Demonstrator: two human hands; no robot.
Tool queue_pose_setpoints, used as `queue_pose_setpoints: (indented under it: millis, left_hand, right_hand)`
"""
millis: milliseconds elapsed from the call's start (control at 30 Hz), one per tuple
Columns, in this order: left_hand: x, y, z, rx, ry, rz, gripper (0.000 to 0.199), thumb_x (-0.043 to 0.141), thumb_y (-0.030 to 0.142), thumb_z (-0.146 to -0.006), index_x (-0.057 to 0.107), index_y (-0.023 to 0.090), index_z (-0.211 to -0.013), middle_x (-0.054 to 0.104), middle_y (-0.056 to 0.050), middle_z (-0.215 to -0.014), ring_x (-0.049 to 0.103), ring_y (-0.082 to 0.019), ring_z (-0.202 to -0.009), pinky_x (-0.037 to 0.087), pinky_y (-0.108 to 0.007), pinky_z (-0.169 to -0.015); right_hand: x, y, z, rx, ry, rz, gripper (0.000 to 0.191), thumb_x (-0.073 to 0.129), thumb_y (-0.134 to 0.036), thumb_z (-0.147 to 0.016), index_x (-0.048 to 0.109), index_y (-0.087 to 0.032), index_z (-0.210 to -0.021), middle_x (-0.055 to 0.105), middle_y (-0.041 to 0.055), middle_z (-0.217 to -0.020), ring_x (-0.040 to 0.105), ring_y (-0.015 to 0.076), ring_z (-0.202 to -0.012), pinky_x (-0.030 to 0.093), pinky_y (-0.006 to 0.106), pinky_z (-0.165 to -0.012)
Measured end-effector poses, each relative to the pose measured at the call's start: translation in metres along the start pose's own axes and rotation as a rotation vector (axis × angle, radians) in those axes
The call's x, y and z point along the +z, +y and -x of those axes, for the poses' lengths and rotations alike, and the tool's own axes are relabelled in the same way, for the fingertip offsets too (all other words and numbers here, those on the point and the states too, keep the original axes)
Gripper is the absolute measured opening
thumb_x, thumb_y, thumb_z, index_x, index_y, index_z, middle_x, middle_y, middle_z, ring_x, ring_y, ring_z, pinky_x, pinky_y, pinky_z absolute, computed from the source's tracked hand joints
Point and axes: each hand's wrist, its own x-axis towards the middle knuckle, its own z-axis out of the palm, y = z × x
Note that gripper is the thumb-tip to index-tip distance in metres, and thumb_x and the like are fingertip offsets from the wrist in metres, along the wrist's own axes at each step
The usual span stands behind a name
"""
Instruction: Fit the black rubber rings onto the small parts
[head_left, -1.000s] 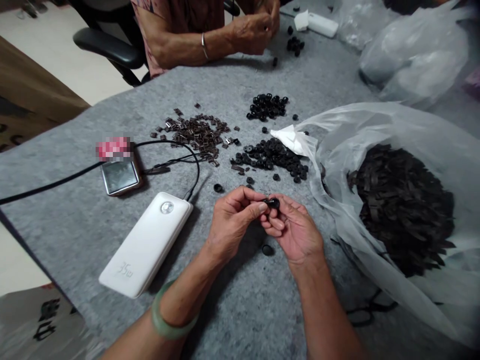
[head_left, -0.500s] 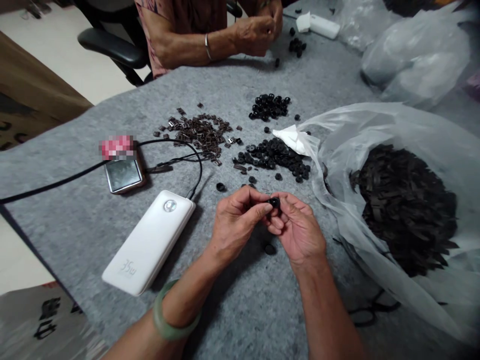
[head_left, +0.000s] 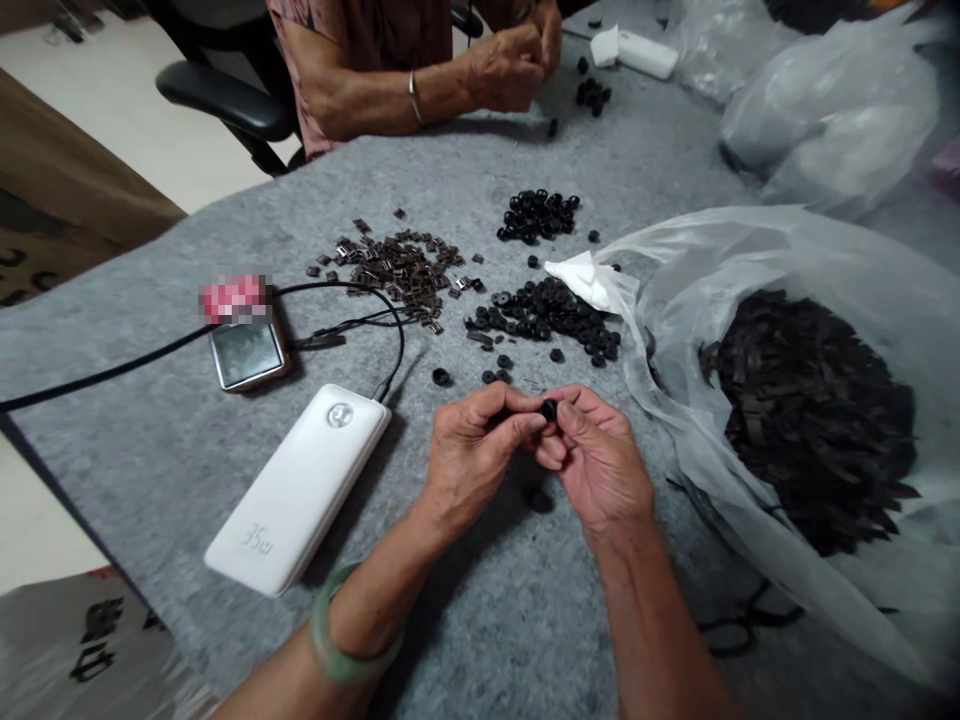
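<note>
A grey felt mat point(head_left: 112, 470) covers the table. On it lie a white power bank point(head_left: 296, 490) printed "35W" and, just beyond, a phone point(head_left: 247, 355) with a blurred pink patch at its top edge. A black cable point(head_left: 112, 372) runs off the mat's left side, and a thinner cord joins the power bank. A heap of small dark clips point(head_left: 397, 275) sits further up. To the right, a clear plastic bag point(head_left: 780, 250) holds dark strips point(head_left: 810, 420), with a crumpled tissue point(head_left: 581, 280) at its mouth. Across the table, a co-worker's hand point(head_left: 506, 68) is curled, a metal bangle point(head_left: 413, 97) on that wrist, beside a black chair armrest point(head_left: 225, 105).
</note>
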Motion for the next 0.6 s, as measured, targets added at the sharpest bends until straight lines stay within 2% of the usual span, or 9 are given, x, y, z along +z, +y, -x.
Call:
queue_pose_setpoints:
  millis: [167,300,367,467,600]
  left_hand:
    - [-0.001,0.005,-0.004,0.037,0.009,0.044,0.019,0.089,0.023,-0.069,0.072,0.014,-0.067,0.069,-0.001,-0.068,0.065,-0.009,-0.064,0.056,-0.019,-0.063]
    - [-0.007,0.007,-0.008,-0.082,-0.121,0.115,0.022,0.088,0.024,-0.070,0.069,0.014,-0.072,0.066,0.000,-0.064,0.062,-0.010,-0.058,0.055,-0.021,-0.059]
    - [-0.011,0.007,-0.009,-0.089,-0.143,0.107,0.018,0.087,0.019,-0.069,0.072,0.015,-0.078,0.064,0.001,-0.065,0.060,-0.008,-0.059,0.052,-0.018,-0.060]
    - [-0.016,0.007,-0.011,-0.062,-0.168,0.044,0.017,0.085,0.016,-0.071,0.079,0.017,-0.087,0.062,0.001,-0.069,0.058,-0.008,-0.065,0.050,-0.018,-0.063]
    - [-0.020,0.009,-0.013,0.062,-0.209,-0.167,0.019,0.081,0.019,-0.077,0.084,0.021,-0.095,0.065,-0.003,-0.075,0.058,-0.011,-0.073,0.048,-0.022,-0.070]
  right_hand:
    - [0.001,0.000,0.001,0.004,0.003,-0.018,0.045,0.085,-0.042,-0.068,0.053,-0.015,-0.085,0.056,-0.0046,-0.064,0.044,0.0008,-0.046,0.034,0.013,-0.043]
    - [0.001,0.000,0.002,0.019,-0.005,0.013,0.044,0.085,-0.043,-0.068,0.056,-0.014,-0.084,0.057,-0.0039,-0.063,0.044,0.0008,-0.045,0.034,0.012,-0.043]
    - [0.000,0.000,0.002,0.024,-0.012,0.023,0.043,0.085,-0.043,-0.068,0.056,-0.014,-0.083,0.057,-0.0035,-0.062,0.044,0.0009,-0.045,0.035,0.012,-0.043]
    - [-0.001,0.001,0.003,0.025,-0.022,0.024,0.043,0.084,-0.043,-0.069,0.054,-0.014,-0.080,0.058,-0.0031,-0.062,0.043,0.0008,-0.044,0.035,0.012,-0.042]
    - [-0.001,0.001,0.002,0.048,-0.039,-0.004,0.044,0.084,-0.042,-0.070,0.052,-0.013,-0.078,0.058,-0.0029,-0.062,0.044,0.0002,-0.042,0.034,0.012,-0.041]
